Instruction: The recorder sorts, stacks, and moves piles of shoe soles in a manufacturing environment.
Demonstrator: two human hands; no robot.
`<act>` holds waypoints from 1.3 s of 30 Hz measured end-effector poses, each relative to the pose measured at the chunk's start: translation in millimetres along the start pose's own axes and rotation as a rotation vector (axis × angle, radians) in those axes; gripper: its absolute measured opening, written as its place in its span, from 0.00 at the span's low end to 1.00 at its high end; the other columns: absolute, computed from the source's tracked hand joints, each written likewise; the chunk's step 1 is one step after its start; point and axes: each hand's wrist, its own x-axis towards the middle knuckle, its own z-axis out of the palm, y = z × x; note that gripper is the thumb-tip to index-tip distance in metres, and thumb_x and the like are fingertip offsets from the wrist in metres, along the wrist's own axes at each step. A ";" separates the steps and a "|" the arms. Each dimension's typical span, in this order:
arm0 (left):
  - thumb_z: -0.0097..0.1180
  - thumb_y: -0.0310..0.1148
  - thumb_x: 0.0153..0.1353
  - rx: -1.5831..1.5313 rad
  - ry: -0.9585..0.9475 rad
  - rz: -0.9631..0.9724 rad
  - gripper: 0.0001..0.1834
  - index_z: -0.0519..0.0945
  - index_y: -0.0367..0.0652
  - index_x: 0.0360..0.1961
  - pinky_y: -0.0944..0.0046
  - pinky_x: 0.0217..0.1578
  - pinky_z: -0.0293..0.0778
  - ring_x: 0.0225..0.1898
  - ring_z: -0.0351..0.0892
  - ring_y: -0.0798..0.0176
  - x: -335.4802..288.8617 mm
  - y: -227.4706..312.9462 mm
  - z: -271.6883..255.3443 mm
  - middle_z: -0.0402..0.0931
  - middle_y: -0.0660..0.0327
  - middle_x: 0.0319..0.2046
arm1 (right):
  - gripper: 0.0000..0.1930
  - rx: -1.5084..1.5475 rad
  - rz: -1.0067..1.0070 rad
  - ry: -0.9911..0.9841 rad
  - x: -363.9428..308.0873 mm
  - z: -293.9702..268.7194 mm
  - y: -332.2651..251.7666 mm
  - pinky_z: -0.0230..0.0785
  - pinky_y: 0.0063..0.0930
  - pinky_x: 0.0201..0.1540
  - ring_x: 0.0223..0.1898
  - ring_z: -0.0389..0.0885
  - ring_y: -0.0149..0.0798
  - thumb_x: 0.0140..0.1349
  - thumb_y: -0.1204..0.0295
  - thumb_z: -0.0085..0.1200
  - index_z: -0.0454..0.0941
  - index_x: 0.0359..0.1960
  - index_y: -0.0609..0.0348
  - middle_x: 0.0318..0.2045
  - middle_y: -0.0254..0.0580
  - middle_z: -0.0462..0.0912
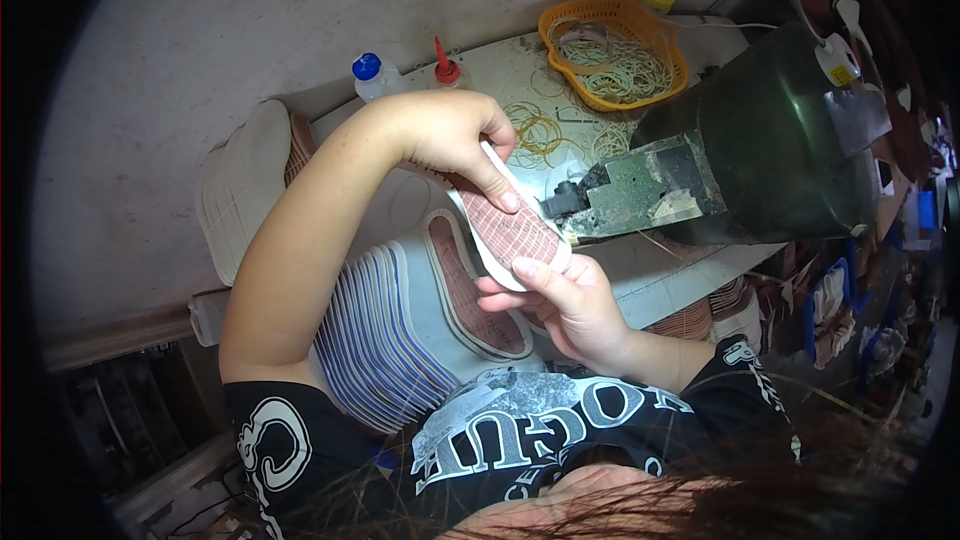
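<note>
Between both hands is an insole [510, 228] with a reddish-brown patterned face and a white rim. My left hand [462, 145] pinches its upper end, thumb on the patterned face. Around the lower end my right hand [575, 308] is closed, thumb on top and fingers beneath. The insole's right edge lies close against the small dark head [566, 200] of a green machine [655, 188]; whether they touch I cannot tell. Nearer to me, a similar insole [455, 258] rests beside a tall stack of white and blue layered pieces [375, 340].
An orange basket [552, 28] of pale rubber bands stands at the back, with loose bands [537, 130] beside it. Two bottles, one blue-capped [368, 67] and one red-tipped [446, 68], stand near the wall. More stacked insoles [245, 180] are at the left. A large dark green housing [770, 140] fills the right.
</note>
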 end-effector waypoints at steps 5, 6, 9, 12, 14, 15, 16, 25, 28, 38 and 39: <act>0.68 0.48 0.49 0.023 0.121 -0.031 0.22 0.80 0.38 0.30 0.69 0.26 0.70 0.25 0.74 0.71 -22.3 1.8 12.7 0.77 0.65 0.21 | 0.19 0.032 -0.039 -0.007 2.4 1.6 -2.6 0.76 0.28 0.49 0.43 0.83 0.40 0.68 0.68 0.46 0.68 0.54 0.72 0.45 0.51 0.80; 0.68 0.48 0.49 0.028 0.123 -0.033 0.22 0.80 0.38 0.30 0.69 0.26 0.70 0.25 0.74 0.71 -26.0 1.7 15.6 0.77 0.65 0.21 | 0.18 0.049 -0.038 -0.021 3.0 -0.2 -2.7 0.76 0.29 0.50 0.43 0.82 0.40 0.68 0.69 0.45 0.68 0.54 0.72 0.46 0.51 0.79; 0.63 0.46 0.55 -0.017 0.171 -0.043 0.18 0.79 0.39 0.32 0.70 0.27 0.69 0.25 0.73 0.73 -34.8 -4.3 27.4 0.75 0.65 0.22 | 0.18 0.066 -0.032 -0.034 3.4 -4.8 -2.4 0.77 0.29 0.49 0.43 0.82 0.41 0.68 0.69 0.45 0.68 0.53 0.72 0.46 0.51 0.79; 0.62 0.45 0.57 -0.065 0.209 -0.033 0.17 0.79 0.39 0.33 0.69 0.26 0.69 0.25 0.72 0.73 -46.2 -1.1 40.0 0.75 0.66 0.21 | 0.19 0.053 -0.035 -0.051 2.7 -4.1 -5.3 0.77 0.30 0.49 0.43 0.82 0.41 0.68 0.68 0.44 0.69 0.53 0.72 0.45 0.51 0.79; 0.57 0.45 0.61 -0.088 0.218 -0.028 0.17 0.78 0.39 0.32 0.69 0.26 0.68 0.24 0.70 0.74 -49.3 2.7 50.8 0.74 0.66 0.21 | 0.18 0.021 -0.057 -0.050 2.5 -5.1 -7.6 0.77 0.31 0.49 0.43 0.82 0.41 0.68 0.68 0.44 0.69 0.53 0.72 0.44 0.51 0.80; 0.56 0.46 0.61 -0.077 0.234 -0.040 0.18 0.78 0.39 0.32 0.68 0.26 0.68 0.24 0.69 0.73 -51.8 2.7 55.8 0.74 0.66 0.21 | 0.18 -0.005 -0.055 -0.048 2.0 -4.7 -9.1 0.77 0.30 0.49 0.43 0.82 0.41 0.68 0.68 0.44 0.69 0.52 0.71 0.45 0.51 0.79; 0.55 0.46 0.62 -0.066 0.250 -0.053 0.19 0.78 0.38 0.32 0.68 0.27 0.68 0.24 0.69 0.73 -53.6 1.7 61.0 0.74 0.66 0.21 | 0.18 -0.006 -0.059 -0.057 1.3 -5.0 -10.5 0.77 0.30 0.49 0.43 0.82 0.41 0.68 0.68 0.44 0.69 0.52 0.71 0.45 0.51 0.79; 0.52 0.48 0.64 -0.062 0.378 -0.061 0.23 0.79 0.35 0.31 0.67 0.25 0.68 0.22 0.69 0.72 -56.6 0.6 97.8 0.74 0.65 0.19 | 0.15 -0.127 -0.056 -0.058 2.2 -11.1 -12.8 0.77 0.28 0.48 0.41 0.82 0.36 0.66 0.68 0.46 0.73 0.46 0.68 0.41 0.46 0.80; 0.52 0.47 0.65 -0.326 0.296 -0.171 0.22 0.80 0.35 0.30 0.71 0.20 0.66 0.19 0.67 0.75 -53.2 3.8 102.1 0.74 0.67 0.19 | 0.13 -0.227 -0.021 -0.035 -1.8 -8.6 -21.5 0.76 0.26 0.45 0.38 0.82 0.33 0.64 0.67 0.49 0.76 0.42 0.65 0.37 0.42 0.82; 0.52 0.46 0.65 -0.644 0.275 -0.166 0.20 0.80 0.39 0.28 0.72 0.15 0.69 0.15 0.74 0.73 -52.3 4.2 115.7 0.77 0.65 0.19 | 0.11 -0.251 0.019 -0.042 2.5 -16.4 -24.6 0.75 0.20 0.38 0.32 0.82 0.29 0.63 0.66 0.52 0.79 0.38 0.62 0.32 0.40 0.83; 0.52 0.47 0.65 -0.707 0.308 -0.145 0.21 0.80 0.39 0.28 0.71 0.14 0.69 0.15 0.74 0.72 -51.6 1.7 118.6 0.77 0.63 0.19 | 0.11 -0.213 0.012 -0.050 3.1 -15.2 -24.1 0.75 0.20 0.37 0.31 0.82 0.29 0.62 0.66 0.53 0.79 0.38 0.62 0.32 0.40 0.83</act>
